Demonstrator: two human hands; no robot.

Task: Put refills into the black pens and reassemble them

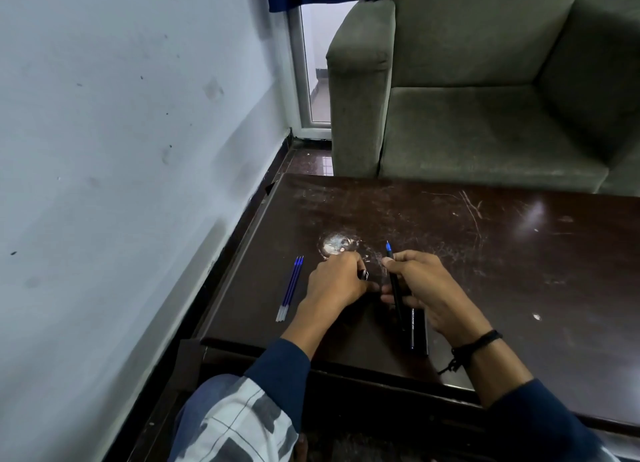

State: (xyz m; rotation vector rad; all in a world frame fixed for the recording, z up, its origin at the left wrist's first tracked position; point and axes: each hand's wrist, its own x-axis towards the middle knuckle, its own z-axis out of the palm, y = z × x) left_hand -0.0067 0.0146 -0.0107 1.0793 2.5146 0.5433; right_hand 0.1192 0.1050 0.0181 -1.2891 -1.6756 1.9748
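Right hand (pixel 424 285): fingers curled round a black pen (pixel 396 293), thumb pressed against it. The pen is held above the table (pixel 519 254), slanting away from the person, with a blue refill tip (pixel 388 245) protruding from its far end.

Left hand (pixel 337 283): fingers curled, pinching a small black part (pixel 364 274) (cap or tip section, cannot tell which) just beside the pen.

Three spare refills (pixel 290 290) lie together on the table, left of the left hand. Dark barrels (pixel 418 330) lie on the table under the right hand.
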